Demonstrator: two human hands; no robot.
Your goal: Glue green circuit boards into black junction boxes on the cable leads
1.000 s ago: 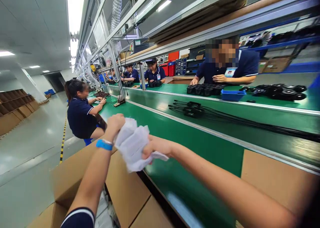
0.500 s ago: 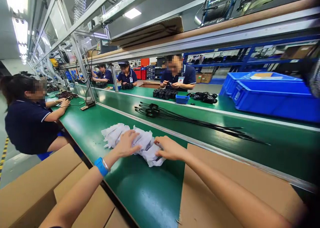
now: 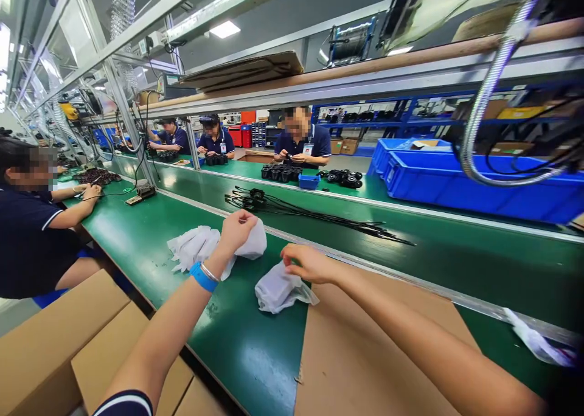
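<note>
My left hand [image 3: 238,228] has its fingers pinched at the top of a white-wrapped packet [image 3: 254,243], raised beside the pile. My right hand [image 3: 306,263] bends its fingers down over another white packet [image 3: 275,288], gripping its upper right part. That packet rests on the green bench, close to the edge of a flat cardboard sheet [image 3: 365,337]. Left of my left hand lies a heap of white packets [image 3: 194,249], partly covered by my wrist. The thin white wrapping hides what is inside.
A bundle of black cables [image 3: 310,209] lies beyond a metal rail. Open cardboard boxes [image 3: 55,337] stand at lower left. Blue bins [image 3: 474,182] are at far right. A metal hose [image 3: 469,136] hangs at upper right. Co-workers sit across and at left.
The row of white packets has been parted. My left hand has lifted one up, and another lies apart under my right hand. The view has turned to the right.
</note>
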